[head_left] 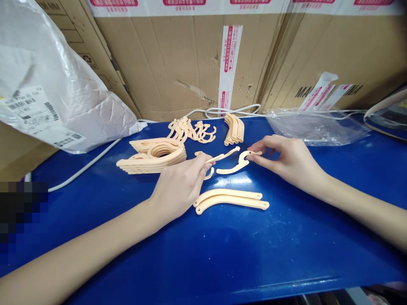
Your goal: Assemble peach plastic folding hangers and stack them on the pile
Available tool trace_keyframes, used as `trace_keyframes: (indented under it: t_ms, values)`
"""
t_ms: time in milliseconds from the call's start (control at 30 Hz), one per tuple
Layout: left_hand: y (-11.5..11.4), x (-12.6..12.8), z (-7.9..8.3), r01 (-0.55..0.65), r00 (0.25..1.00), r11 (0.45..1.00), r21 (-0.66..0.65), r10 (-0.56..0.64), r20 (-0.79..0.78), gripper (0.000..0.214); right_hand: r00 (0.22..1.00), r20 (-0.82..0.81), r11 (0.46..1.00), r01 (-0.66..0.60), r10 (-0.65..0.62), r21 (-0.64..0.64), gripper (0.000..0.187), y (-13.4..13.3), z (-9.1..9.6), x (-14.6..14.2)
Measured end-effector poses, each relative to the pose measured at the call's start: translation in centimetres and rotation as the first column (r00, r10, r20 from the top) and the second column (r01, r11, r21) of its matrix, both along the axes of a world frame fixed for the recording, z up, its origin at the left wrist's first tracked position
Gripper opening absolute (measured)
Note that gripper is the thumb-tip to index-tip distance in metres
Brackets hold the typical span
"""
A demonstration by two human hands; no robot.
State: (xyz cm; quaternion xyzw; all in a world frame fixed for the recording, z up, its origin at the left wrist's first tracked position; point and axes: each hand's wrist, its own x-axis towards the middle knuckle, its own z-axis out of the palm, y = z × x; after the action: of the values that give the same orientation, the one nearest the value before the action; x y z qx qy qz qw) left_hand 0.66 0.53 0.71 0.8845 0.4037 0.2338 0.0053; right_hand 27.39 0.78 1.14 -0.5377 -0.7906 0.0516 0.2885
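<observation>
My left hand (181, 184) is closed around a thin peach plastic hook piece (222, 156) whose tip sticks out to the right. My right hand (286, 159) pinches the end of a curved peach plastic arm piece (237, 164) that rests on the blue table (222, 254). Two long curved peach arms (230, 199) lie side by side just in front of my left hand. A stack of flat peach hanger bodies (152, 156) sits to the left of my hands.
A heap of small hooks (190, 129) and a bundle of curved arms (234, 128) lie at the back. Cardboard boxes (190, 59) wall the rear. A white plastic bag (47, 80) is at left, a clear bag (314, 127) at right, and a white cable (85, 165).
</observation>
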Motion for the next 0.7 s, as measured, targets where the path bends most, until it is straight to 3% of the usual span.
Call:
trace_keyframes:
  t_ms: [333, 533, 700]
  values:
    - [-0.1, 0.3, 0.1, 0.021, 0.998, 0.999, -0.036, -0.019, 0.06, 0.031, 0.996, 0.059, 0.991, 0.072, -0.065, -0.115, 0.027, 0.3, -0.3, 0.1]
    - [-0.1, 0.4, -0.1, 0.071, 0.996, 0.997, 0.007, -0.071, 0.062, 0.023, 0.992, 0.095, 0.992, 0.092, -0.084, -0.081, 0.026, 0.2, -0.5, -0.2]
    - [0.1, 0.4, -0.2, 0.135, 0.987, 0.983, 0.126, -0.145, 0.073, 0.025, 1.0, 0.001, 0.998, 0.005, -0.005, 0.066, 0.025, -0.4, 0.2, -0.7]
